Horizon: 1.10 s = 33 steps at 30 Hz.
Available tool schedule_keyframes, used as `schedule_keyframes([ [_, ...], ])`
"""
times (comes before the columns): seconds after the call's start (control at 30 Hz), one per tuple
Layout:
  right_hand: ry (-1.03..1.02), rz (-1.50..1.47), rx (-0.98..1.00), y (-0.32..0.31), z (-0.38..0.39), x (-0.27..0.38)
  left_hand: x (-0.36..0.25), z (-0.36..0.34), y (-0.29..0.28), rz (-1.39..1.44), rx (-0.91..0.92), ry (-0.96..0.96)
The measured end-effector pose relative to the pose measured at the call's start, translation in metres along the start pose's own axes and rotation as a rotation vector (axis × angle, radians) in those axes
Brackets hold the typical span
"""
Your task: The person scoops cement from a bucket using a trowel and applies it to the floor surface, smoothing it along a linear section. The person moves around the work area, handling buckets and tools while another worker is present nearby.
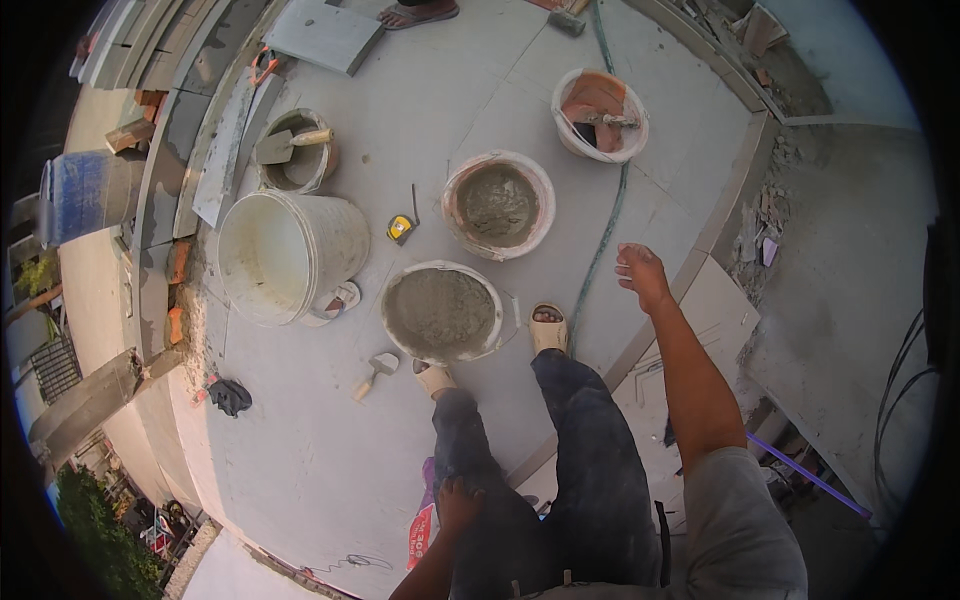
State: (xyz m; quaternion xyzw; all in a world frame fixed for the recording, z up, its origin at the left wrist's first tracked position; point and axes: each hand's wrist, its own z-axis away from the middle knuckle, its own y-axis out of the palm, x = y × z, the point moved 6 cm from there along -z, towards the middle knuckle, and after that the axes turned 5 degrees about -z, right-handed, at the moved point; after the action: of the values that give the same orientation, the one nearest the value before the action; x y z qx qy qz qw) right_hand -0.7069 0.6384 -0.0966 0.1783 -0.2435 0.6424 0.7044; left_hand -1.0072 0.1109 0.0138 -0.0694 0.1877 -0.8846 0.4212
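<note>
My right hand [643,275] reaches out over the floor at the right, fingers loosely extended, touching nothing. Against the thigh of my dark trousers rests my left hand [462,503], its fingers spread and holding nothing. A bucket of grey mortar [440,312] stands just in front of my feet. Beyond it is a second bucket [548,205] holding wetter grey mix. My right hand is nearest to a green hose [605,245] on the floor. By my left foot lies a small trowel [377,374] with a pale handle.
A large white bucket [345,240] lies tipped at the left; behind it, a trowel [290,144] rests across a smaller bucket. A yellow tape measure [400,230] is on the floor. Farther right stands an orange-stained bucket [558,100] with a tool inside. Another person's foot [420,14] shows at the top.
</note>
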Motion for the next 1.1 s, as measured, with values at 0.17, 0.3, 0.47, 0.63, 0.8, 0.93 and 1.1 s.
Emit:
schedule_keyframes([
  [0.17, 0.362, 0.633, 0.246, -0.037, 0.285, -0.137, 0.046, 0.004, -0.051, 0.083, 0.078, 0.147],
  [0.3, 0.513, 0.295, 0.29, -0.081, 0.422, -0.193, 0.059, 0.057, -0.129, 0.04, 0.121, 0.311],
  [0.47, 0.459, 0.685, 0.366, -0.068, 0.538, -0.133, 0.114, 0.119, -0.207, -0.252, 0.079, 0.464],
  [0.63, 0.063, 1.006, 0.306, -0.046, 0.604, -0.129, 0.153, 0.188, -0.267, -0.537, 0.32, 0.383],
  [0.8, 0.031, 1.307, 0.363, -0.049, 0.664, -0.134, 0.151, 0.216, -0.277, -0.384, 0.437, 0.47],
  [0.93, 0.059, 1.168, 0.67, -0.054, 0.669, -0.169, 0.153, 0.227, -0.275, -0.21, 0.468, 0.469],
  [1.1, 0.202, 1.016, 0.75, -0.074, 0.671, -0.194, 0.165, 0.225, -0.255, -0.018, 0.562, 0.536],
])
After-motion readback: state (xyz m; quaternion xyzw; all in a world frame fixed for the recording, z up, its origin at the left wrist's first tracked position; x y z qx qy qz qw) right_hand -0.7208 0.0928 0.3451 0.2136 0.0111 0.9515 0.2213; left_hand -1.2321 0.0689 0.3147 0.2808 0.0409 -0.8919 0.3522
